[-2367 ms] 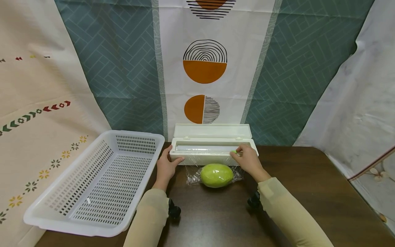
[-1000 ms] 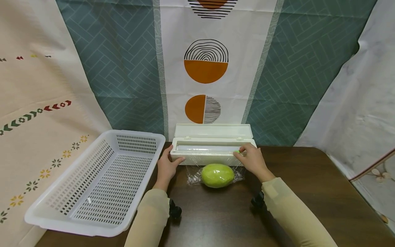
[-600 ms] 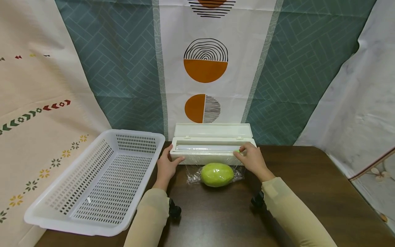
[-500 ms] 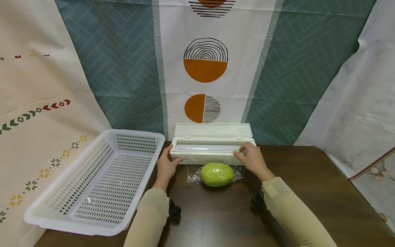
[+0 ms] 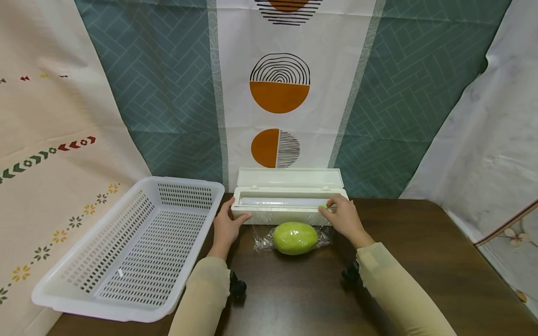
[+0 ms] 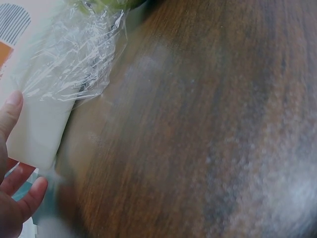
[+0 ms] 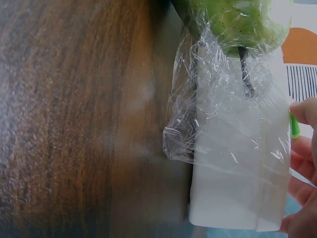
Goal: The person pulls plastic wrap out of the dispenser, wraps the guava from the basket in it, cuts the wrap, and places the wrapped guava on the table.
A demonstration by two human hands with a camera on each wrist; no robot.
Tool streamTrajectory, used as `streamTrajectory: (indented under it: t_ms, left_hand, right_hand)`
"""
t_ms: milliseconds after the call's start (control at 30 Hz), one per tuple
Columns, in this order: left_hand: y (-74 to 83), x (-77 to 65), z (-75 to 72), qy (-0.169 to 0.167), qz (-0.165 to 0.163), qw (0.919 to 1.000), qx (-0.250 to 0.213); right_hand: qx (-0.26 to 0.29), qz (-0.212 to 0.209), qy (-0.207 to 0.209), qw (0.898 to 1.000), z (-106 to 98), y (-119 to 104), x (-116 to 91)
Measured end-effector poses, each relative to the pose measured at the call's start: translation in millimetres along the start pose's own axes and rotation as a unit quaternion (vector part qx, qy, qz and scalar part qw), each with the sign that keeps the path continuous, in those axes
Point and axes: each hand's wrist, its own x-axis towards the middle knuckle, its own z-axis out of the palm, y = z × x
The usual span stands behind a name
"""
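A white cling film dispenser (image 5: 277, 216) with its lid raised stands at the back of the table, a roll of film (image 5: 273, 202) lying inside. My left hand (image 5: 225, 228) grips its left end, thumb on the front face and fingers round the side. Near the right end, my right hand (image 5: 343, 219) pinches the small green slide cutter (image 7: 294, 126) on the front edge. Clear cling film (image 7: 225, 124) runs from the box down to a green oval fruit (image 5: 295, 238), which it covers. Crumpled film sticks out at both sides of the fruit.
A white slotted plastic basket (image 5: 153, 247) sits to the left, a small white scrap (image 5: 120, 273) on its floor. A patterned cloth (image 5: 279, 140) hangs right behind the dispenser. The dark wooden table (image 5: 294, 298) ends in a rounded corner at right.
Since the oldest frame my right hand has slid a little to the right along the dispenser's edge with the green cutter. My left hand and the fruit have stayed in place.
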Motion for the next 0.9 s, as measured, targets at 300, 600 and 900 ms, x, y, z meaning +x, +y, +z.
streamTrajectory:
  t_ms: [300,600,900]
  left_hand:
    - [-1.2,0.1,0.5,0.003,0.003,1.0,0.002]
    - [-1.7,-0.3,0.8,0.004,0.0,1.0,0.008]
    - [-1.1,0.5,1.2,0.007,0.004,0.9999,0.008]
  right_hand:
    - [0.006,-0.003,0.012,1.0,-0.4,2.7,-1.1]
    - [0.006,0.0,0.018,1.0,0.3,7.1,-3.3]
    - [0.004,0.008,0.023,1.0,-0.2,9.8,-3.4]
